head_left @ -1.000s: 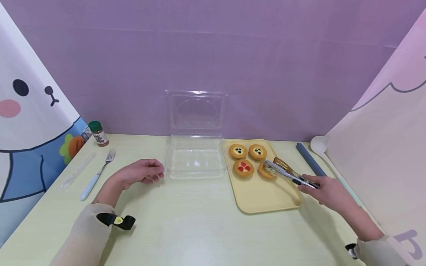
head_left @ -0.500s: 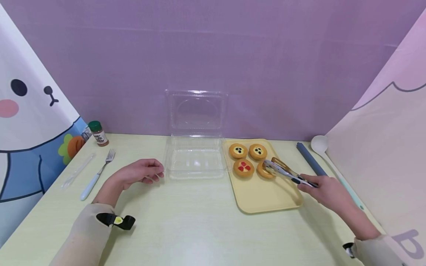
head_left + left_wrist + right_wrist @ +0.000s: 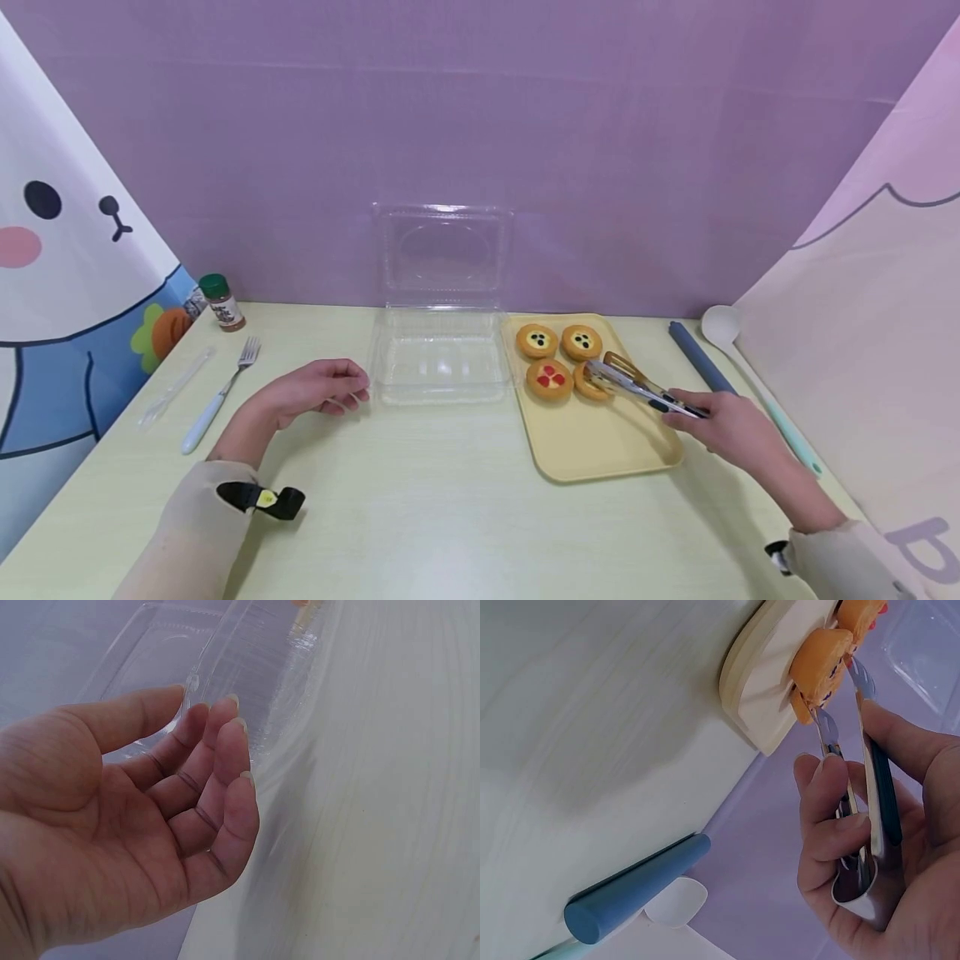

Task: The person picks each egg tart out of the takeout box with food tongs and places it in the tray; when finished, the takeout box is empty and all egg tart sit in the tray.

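My right hand (image 3: 738,433) grips metal tongs (image 3: 871,787) with dark grips, fingers and thumb curled round the arms. The tongs' tips are at the near right egg tart (image 3: 817,667), partly covering it in the head view; whether they pinch it I cannot tell. Three more tarts lie beside it on the yellow tray (image 3: 600,454), one with red topping (image 3: 549,380), the others dark-dotted. My left hand (image 3: 127,802) is loosely curled with nothing in it, just left of the clear plastic box (image 3: 442,358), whose lid (image 3: 448,250) stands up.
On the left are a fork (image 3: 217,400), a wrapped plastic utensil (image 3: 176,387) and a green-capped spice jar (image 3: 223,304). Right of the tray lie a blue rod (image 3: 701,358) and a white spoon (image 3: 722,327) with a mint handle. A purple backdrop (image 3: 450,125) rises behind.
My right hand and the tongs have shifted slightly left, and the near right tart has moved a little left with them. My left hand stays where it was.
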Demonstrator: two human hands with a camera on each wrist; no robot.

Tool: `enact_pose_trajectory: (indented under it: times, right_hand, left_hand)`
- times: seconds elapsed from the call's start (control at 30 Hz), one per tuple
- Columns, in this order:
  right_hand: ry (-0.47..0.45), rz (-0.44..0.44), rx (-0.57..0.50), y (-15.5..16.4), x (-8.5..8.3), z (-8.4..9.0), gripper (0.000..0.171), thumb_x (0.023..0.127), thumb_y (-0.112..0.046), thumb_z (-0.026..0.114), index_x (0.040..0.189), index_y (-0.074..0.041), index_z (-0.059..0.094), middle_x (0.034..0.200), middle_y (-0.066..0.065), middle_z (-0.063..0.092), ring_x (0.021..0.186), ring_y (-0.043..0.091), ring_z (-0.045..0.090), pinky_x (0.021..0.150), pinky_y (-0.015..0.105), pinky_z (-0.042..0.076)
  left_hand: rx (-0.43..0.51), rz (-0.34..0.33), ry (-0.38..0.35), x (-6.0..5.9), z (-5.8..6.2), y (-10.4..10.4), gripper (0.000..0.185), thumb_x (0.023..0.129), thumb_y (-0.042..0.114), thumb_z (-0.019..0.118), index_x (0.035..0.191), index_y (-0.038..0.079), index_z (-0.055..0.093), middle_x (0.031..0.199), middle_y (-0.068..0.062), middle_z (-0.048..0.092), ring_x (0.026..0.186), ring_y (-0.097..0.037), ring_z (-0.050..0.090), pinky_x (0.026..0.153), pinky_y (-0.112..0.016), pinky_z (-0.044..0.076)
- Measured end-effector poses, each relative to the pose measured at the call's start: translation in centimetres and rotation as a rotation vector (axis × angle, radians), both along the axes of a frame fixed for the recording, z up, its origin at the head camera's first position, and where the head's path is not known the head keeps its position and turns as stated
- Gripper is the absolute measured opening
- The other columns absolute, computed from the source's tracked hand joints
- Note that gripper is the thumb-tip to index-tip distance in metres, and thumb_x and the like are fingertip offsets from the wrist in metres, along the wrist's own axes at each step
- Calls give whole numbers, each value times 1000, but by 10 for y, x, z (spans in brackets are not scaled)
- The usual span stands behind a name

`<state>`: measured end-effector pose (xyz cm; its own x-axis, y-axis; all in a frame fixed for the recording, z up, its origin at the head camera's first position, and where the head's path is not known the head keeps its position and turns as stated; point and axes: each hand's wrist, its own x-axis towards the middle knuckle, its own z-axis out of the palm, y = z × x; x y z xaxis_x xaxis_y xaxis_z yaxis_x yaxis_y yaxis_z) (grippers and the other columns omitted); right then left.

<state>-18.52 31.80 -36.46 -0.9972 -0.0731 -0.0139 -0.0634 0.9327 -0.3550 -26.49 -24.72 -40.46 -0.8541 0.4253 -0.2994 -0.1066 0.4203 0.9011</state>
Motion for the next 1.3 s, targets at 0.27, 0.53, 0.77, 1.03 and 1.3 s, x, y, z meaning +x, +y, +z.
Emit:
enact_pose_trajectory:
  times: [0.27, 0.53, 0.77, 1.03, 1.3]
  right_hand:
    - [4, -17, -28, 4, 3, 1, 69, 92, -54, 66, 142, -8, 56, 59, -2, 55, 55, 13, 56, 51, 30, 37]
    - [23, -49, -61, 11, 5, 1, 68, 94, -54, 63, 144, -8, 54, 79, 7, 70, 59, 14, 61, 57, 30, 40]
    - [79, -109, -36, 21, 2, 4, 71, 94, -59, 59, 148, -13, 50, 65, 0, 62, 59, 13, 53, 55, 30, 36]
    - [81, -164, -44, 37, -4, -6, 73, 95, -61, 56, 151, -15, 45, 82, 11, 73, 69, 16, 62, 61, 31, 40]
    - [66, -214, -80, 52, -12, -30, 78, 96, -62, 54, 152, -9, 41, 61, 5, 64, 54, 15, 52, 51, 33, 35]
  left_hand:
    - [-4, 2, -1, 0, 0, 0, 30, 104, 24, 53, 119, -1, 54, 109, -9, 65, 98, -23, 62, 84, -34, 53]
    - [-9, -2, 3, 0, -1, 0, 30, 104, 24, 53, 120, -1, 55, 111, -10, 65, 97, -21, 62, 85, -34, 53]
    - [-6, -1, 1, 0, -1, -1, 32, 104, 25, 53, 122, -2, 54, 111, -10, 65, 98, -21, 62, 85, -34, 53]
    - [5, -6, -3, 0, 0, -1, 32, 104, 26, 53, 121, -2, 54, 110, -10, 65, 98, -21, 62, 85, -34, 53]
    - [11, -7, -5, 0, 1, -1, 32, 104, 27, 54, 119, -1, 55, 110, -9, 65, 98, -21, 62, 85, -35, 53]
